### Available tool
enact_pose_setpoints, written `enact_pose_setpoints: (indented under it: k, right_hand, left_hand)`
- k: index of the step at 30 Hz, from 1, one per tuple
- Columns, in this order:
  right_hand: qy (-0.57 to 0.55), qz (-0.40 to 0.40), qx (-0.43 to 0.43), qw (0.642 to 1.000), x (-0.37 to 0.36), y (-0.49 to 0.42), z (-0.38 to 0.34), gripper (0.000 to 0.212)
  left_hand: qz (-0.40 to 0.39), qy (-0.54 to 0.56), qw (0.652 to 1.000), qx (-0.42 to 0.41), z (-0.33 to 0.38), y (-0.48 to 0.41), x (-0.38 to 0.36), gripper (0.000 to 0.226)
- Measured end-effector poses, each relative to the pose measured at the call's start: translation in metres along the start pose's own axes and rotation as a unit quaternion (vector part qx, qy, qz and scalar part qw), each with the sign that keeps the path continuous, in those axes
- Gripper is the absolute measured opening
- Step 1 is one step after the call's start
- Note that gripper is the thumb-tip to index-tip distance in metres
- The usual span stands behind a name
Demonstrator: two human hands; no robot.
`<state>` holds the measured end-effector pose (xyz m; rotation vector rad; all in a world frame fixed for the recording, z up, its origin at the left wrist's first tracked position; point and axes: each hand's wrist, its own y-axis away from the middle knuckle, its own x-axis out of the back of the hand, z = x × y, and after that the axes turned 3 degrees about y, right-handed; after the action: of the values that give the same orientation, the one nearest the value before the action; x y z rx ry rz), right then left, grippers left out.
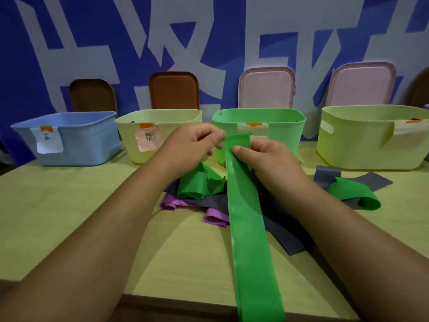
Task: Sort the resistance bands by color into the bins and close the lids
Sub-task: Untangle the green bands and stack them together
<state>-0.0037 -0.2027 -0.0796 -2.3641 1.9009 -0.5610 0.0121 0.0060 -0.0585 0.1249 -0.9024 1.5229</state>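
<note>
One long green band (250,228) trails toward the viewer from just before the green bin (285,133), its top pinched by both left hand (197,142) and right hand (264,159). Three other bins (69,140) flank the green bin; four lids (174,89) lean behind it.

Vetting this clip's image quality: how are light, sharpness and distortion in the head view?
Head view: dim, even light, soft forearm shadows on the table; wide-angle bowing tilts the blue bin at the edge; the left hand pinching the green band is slightly blurred; bin labels unreadable.
</note>
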Motion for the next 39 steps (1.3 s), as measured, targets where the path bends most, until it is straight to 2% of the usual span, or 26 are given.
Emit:
enact_pose_setpoints:
  k: [3,8,11,15,19,23,26,29,33,39]
  right_hand:
    - [0.030,0.007,0.027,0.999,0.001,0.000,0.004,0.012]
    - [0.026,0.031,0.039,0.998,0.000,0.001,0.009,0.012]
    - [0.032,0.050,0.040,0.997,0.001,0.002,0.010,0.013]
    - [0.043,0.047,0.043,0.997,0.002,0.003,0.011,0.013]
    - [0.021,0.047,0.054,0.997,0.002,0.003,0.009,0.015]
    - [-0.051,0.022,0.044,0.997,0.000,0.004,0.008,0.018]
    - [-0.108,0.000,0.034,0.994,0.000,0.004,0.006,0.020]
    - [-0.150,-0.027,0.024,0.988,0.003,0.003,0.006,0.022]
    - [-0.181,-0.046,0.022,0.982,0.002,0.003,0.007,0.023]
    - [-0.208,-0.038,0.014,0.977,0.007,0.003,0.005,0.023]
  left_hand:
    - [-0.072,-0.073,0.995,0.007,-0.017,0.009,0.012,0.018]
    - [-0.256,-0.102,0.960,0.046,-0.027,0.014,0.042,0.061]
    - [-0.300,-0.197,0.932,0.051,-0.033,0.013,0.041,0.058]
    - [-0.222,-0.129,0.966,0.033,-0.026,0.015,0.040,0.042]
    - [-0.113,0.076,0.990,0.029,-0.020,0.017,0.035,0.043]
    - [-0.086,0.310,0.947,0.017,-0.016,0.014,0.019,0.044]
    - [-0.103,0.399,0.911,0.005,-0.011,0.014,0.007,0.044]
    - [-0.107,0.444,0.890,-0.006,-0.008,0.013,0.001,0.041]
    - [-0.072,0.458,0.886,0.000,-0.006,0.012,0.000,0.041]
    - [-0.034,0.418,0.907,0.033,-0.014,0.008,0.004,0.037]
